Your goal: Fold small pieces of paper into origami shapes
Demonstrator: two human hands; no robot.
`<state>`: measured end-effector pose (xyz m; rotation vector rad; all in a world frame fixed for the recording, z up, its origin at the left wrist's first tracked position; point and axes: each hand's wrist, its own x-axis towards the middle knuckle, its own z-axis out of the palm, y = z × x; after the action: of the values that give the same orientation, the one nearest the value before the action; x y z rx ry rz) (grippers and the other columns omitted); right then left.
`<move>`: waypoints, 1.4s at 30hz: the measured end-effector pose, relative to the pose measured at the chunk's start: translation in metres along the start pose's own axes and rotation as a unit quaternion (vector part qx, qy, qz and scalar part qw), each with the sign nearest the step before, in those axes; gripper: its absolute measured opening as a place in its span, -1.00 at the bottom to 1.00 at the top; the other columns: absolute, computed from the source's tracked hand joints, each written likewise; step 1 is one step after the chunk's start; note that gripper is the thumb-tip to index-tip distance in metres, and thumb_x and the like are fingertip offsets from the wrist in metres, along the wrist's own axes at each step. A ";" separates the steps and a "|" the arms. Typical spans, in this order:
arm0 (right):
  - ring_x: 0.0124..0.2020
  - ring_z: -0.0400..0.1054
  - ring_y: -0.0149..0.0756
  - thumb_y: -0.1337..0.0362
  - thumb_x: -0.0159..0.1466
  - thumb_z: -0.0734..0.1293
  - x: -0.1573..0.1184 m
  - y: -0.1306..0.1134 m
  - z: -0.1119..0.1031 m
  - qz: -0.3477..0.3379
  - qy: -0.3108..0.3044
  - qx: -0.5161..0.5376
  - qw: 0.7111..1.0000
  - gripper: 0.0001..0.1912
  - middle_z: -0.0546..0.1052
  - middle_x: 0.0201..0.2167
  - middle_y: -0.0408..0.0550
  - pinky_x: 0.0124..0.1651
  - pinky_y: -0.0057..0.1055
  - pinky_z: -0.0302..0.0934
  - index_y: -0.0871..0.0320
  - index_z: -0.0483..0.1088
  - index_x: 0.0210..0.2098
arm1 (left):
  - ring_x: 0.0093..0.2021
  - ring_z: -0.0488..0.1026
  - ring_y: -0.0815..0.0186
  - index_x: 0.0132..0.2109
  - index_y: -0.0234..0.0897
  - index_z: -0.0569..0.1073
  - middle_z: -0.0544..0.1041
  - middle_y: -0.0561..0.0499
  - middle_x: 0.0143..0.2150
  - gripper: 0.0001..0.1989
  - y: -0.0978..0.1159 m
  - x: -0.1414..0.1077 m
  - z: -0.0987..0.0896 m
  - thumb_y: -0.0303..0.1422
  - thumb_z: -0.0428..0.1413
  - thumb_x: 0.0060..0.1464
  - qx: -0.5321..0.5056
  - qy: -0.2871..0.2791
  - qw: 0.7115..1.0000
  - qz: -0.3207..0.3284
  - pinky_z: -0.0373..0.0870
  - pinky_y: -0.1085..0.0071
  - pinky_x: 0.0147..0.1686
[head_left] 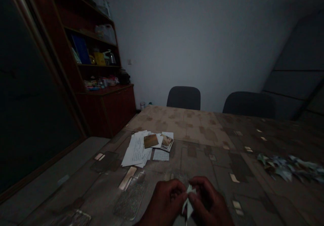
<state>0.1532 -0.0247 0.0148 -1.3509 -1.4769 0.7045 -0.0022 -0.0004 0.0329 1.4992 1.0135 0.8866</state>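
Observation:
Both hands meet low in the view, just over the patterned tablecloth (192, 151). A small pale piece of folded paper (188, 210) is pinched between them, with pointed ends showing above and below the fingers. My left hand (168, 199) grips its left side with thumb and forefinger. From the right, my right hand (209, 200) pinches the same paper, thumb in front. The fingers cover the paper's middle, so its full shape cannot be made out.
Beyond my hands, to the left, lie printed sheets (134, 151) and small picture cards (151, 141). A heap of crumpled or folded papers (283, 168) is at the right. Dark chairs (184, 97) stand behind the table; a red-brown cabinet (118, 101) is at left.

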 end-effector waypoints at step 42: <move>-0.48 0.31 -0.26 -0.04 0.26 0.23 0.006 0.008 -0.005 0.051 -0.089 0.028 0.994 -0.58 0.42 -0.57 -0.13 -0.41 -0.44 0.18 0.16 0.36 -0.52 | -0.54 0.27 0.36 -0.47 -0.35 0.40 0.32 0.10 -0.59 -0.69 -0.004 0.005 -0.001 -0.15 0.09 0.02 -0.045 -0.024 0.998 -0.045 0.16 0.47 -0.50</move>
<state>0.1609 -0.0184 0.0112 -1.3554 -1.5231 0.9459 -0.0018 0.0048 0.0292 1.3818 0.9846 0.8183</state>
